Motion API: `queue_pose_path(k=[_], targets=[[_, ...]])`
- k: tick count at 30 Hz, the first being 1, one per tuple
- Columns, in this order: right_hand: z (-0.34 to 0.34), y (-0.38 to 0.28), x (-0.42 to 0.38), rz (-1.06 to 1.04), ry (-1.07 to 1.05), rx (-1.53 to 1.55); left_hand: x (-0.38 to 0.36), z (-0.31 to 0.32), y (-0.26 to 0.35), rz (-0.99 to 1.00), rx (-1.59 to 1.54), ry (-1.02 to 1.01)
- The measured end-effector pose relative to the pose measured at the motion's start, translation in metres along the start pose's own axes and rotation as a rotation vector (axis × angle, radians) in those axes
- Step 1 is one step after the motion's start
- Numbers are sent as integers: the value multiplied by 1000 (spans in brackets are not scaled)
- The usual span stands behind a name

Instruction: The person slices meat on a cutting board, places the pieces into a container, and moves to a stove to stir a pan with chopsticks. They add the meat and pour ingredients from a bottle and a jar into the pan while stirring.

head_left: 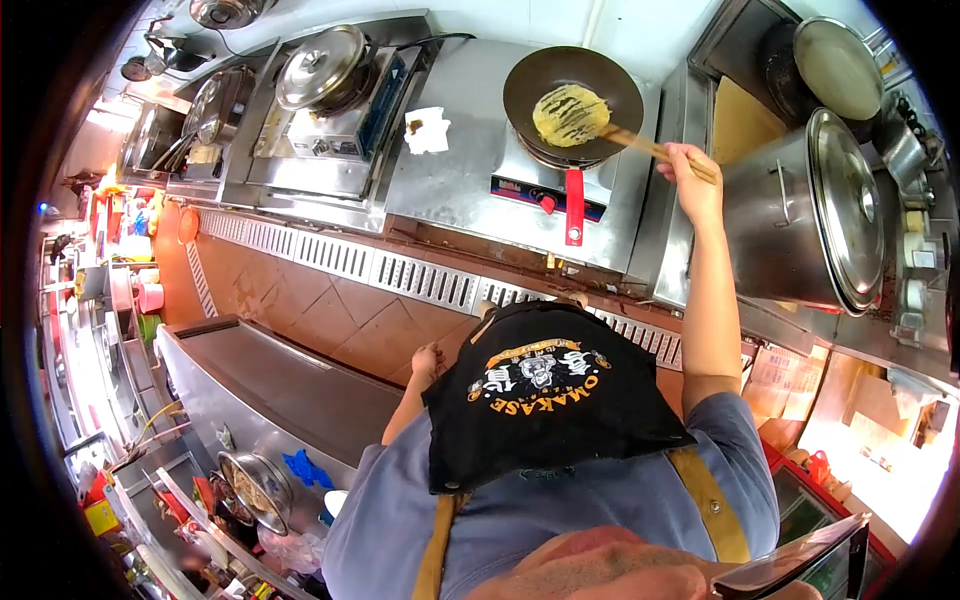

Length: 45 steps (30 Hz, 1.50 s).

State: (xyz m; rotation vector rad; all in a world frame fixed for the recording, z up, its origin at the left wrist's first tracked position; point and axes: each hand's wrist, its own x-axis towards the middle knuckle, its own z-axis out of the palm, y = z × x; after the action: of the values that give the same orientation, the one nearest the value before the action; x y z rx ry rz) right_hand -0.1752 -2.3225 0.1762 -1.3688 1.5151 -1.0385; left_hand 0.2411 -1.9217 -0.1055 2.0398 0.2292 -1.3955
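Observation:
My right hand [692, 178] is closed around the handle of a wooden spatula [640, 144]. The spatula's far end rests at the edge of a thin yellow egg layer [568, 114], which has dark gaps across it. This egg lies in a dark wok [622, 88] on a portable burner [508, 188]. The wok's red handle [574, 208] points toward me, and no hand touches it. Down at my left side, my left hand [428, 360] has its fingers curled, with nothing visible in them, away from the stove.
Right of the wok stands a large lidded steel pot [770, 215]. A white cloth or paper [427, 130] lies on the steel counter [440, 85]. Farther left, a lidded pot [322, 68] sits on another burner. Behind my left hand runs a steel worktop [270, 365].

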Motion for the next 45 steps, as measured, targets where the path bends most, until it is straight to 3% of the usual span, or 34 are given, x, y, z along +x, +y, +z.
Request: queue_pose_path(k=[2,4,6,8,12,14,18,20,25,27,30,32,34,38,40,42,43,45], targets=[[1,6,0,49,-77,48,-22,2,11,5,109,19],[2,14,9,-70,90,-18,-12,2,4,3,71,24],[1,11,10,-68,78,-67,-5,4,3,9,20,31],[2,14,11,-28,-106,53,-8,-1,2,27,9,15],[4,19,26,-57,39,-40,-4,3,4,9,17,31],[7,12,22,-60,-38,-44,-10,1,3,3,-5,22],[8,19,30,-78,72,-36,-2,3,-5,-1,-55,17],[12,12,27,15,-115,13,-11,5,-2,1,-60,48],[19,15,34,-71,66,-78,-13,9,-4,-18,-57,39],[22,10,25,-67,-128,42,-10,7,-6,-21,-76,35],[22,17,41,-85,50,-49,-7,7,-10,1,-17,23],[26,19,40,-165,20,-87,-2,5,-12,-52,-48,22],[30,6,33,-55,-93,59,12,2,-21,-42,-90,4],[32,17,40,-133,-7,-51,5,2,-14,-8,-88,11],[35,21,42,-97,-74,23,-15,7,1,-4,-50,12],[37,25,46,-88,59,100,-19,11,5,-3,-10,6],[36,25,47,-126,92,-7,-17,10,2,-14,-41,10],[40,20,42,-96,15,76,-6,6,-3,-6,-81,17]])
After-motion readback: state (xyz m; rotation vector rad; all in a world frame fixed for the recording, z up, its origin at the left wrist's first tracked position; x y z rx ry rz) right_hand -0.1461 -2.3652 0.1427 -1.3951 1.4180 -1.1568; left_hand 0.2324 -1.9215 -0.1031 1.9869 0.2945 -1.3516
